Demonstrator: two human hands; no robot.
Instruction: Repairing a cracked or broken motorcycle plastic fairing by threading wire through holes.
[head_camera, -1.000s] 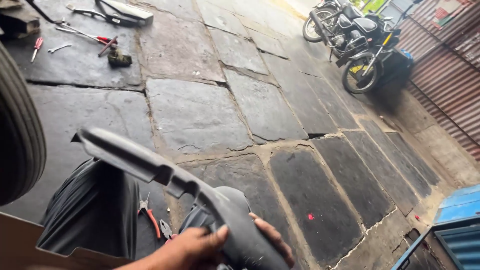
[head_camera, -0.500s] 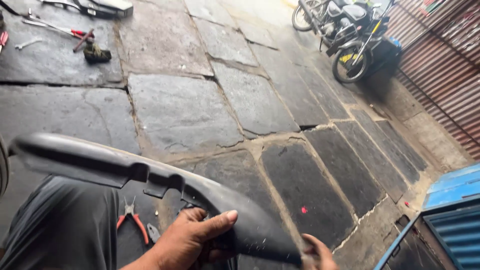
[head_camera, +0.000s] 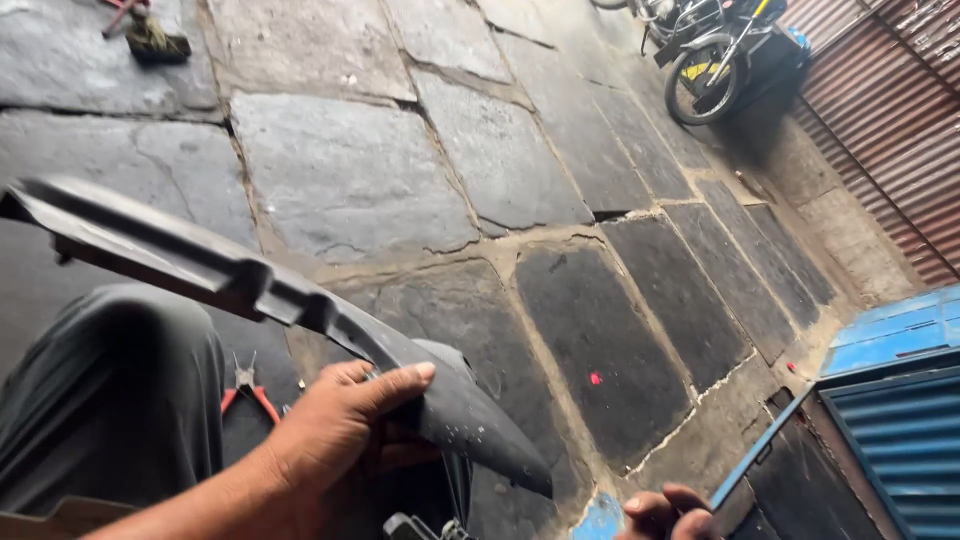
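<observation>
A long, dark grey plastic body panel (head_camera: 200, 265) stretches from the left edge down to a pointed tip near the bottom centre. My left hand (head_camera: 340, 430) grips it around its lower, wider part, thumb lying on top. My right hand (head_camera: 665, 512) shows only as curled fingertips at the bottom edge, apart from the panel's tip and right beside a thin blue metal edge (head_camera: 760, 455). Whether it holds anything is hidden by the frame's edge. My knee in dark trousers (head_camera: 110, 400) is under the panel.
Red-handled pliers (head_camera: 245, 390) lie on the stone-slab floor (head_camera: 350, 170) by my knee. More tools (head_camera: 150, 40) lie at the far left. A parked motorcycle (head_camera: 720, 50) stands at the top right by a corrugated shutter (head_camera: 880, 110). A blue metal box (head_camera: 900, 420) stands at the right.
My right hand has come off the panel's tip and dropped to the bottom edge. The left hand keeps its grip, and the view has swung left and down.
</observation>
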